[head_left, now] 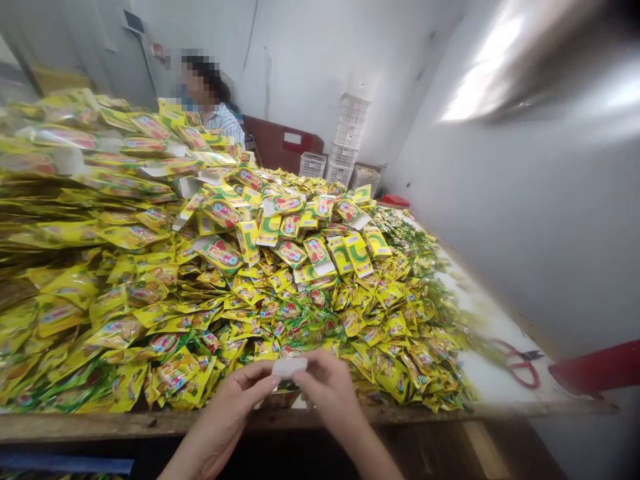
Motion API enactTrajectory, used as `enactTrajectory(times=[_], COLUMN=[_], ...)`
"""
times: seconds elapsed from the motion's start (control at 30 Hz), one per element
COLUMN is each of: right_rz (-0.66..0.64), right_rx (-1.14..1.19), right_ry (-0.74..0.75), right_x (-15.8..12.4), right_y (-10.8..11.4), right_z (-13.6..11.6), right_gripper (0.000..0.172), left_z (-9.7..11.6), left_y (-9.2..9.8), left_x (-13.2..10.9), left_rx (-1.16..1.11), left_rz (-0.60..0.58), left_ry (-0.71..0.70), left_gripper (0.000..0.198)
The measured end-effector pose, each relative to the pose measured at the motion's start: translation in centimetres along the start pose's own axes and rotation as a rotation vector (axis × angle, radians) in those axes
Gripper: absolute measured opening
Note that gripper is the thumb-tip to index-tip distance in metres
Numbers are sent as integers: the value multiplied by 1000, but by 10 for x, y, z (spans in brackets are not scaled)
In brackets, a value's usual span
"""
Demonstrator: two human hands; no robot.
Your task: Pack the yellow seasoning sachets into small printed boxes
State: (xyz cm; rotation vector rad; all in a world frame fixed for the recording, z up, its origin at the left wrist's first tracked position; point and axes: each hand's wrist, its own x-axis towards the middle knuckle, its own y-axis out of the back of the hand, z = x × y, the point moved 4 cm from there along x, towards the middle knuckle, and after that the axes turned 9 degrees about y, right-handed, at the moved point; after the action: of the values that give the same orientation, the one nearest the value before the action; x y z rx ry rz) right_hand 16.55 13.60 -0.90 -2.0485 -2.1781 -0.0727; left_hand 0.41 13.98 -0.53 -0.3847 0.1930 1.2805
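Note:
Close to the table's front edge, my left hand [239, 395] and my right hand [331, 392] pinch a small carton [290, 367] between them. Its white end flap faces me; the rest of it is mostly hidden by my fingers. Just beyond my hands rises a heap of shiny yellow and green packets [295, 312]. Several flat yellow cartons [320, 252] with fruit pictures and white flaps lie on top of the heap, some with their ends open.
Red-handled scissors [523, 373] lie on the white tabletop [500, 320] at the right, near a red object [595, 368]. More packed cartons [150, 127] are piled high at the left. Behind are a person in a striped shirt [225, 123] and stacked white crates [345, 150].

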Motion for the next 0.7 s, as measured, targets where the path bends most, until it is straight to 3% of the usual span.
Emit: enactTrajectory(times=[0.13, 0.27, 0.43, 0.57, 0.7], right_rz=[18, 16, 88, 83, -67], right_rx=[-176, -118, -88, -248, -447], right_ry=[234, 175, 83, 277, 521], right_x=[13, 24, 24, 21, 1], right_y=[-4, -6, -8, -7, -12], right_z=[-17, -14, -3, -14, -24], right_gripper=[16, 15, 15, 8, 14], left_z=[3, -7, -8, 6, 6], left_y=[18, 27, 22, 22, 28], left_x=[5, 8, 14, 14, 4], left_rx=[92, 194, 260, 426, 541], left_rz=[175, 307, 331, 287, 228], left_ry=[-105, -195, -251, -452, -611], left_gripper=[33, 32, 37, 19, 17])
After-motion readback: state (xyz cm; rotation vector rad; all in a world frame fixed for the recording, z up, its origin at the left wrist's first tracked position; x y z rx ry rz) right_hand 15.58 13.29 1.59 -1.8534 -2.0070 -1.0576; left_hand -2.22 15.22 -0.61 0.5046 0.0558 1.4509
